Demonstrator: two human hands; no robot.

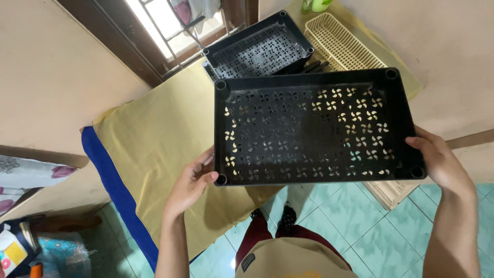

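Head view, cloth: yellow cloth (154,139) with a blue edge covers the surface, left half of the frame.
Held tray: black tray (314,126) with pinwheel holes, centre right, lifted above the cloth and tiled floor (360,231).
Second tray: another black tray (260,49) rests at upper centre.
Basket: cream basket (342,46), just right of it.
Left hand (193,183): grips the held tray's lower left corner.
Right hand (437,159): clasps its lower right corner.
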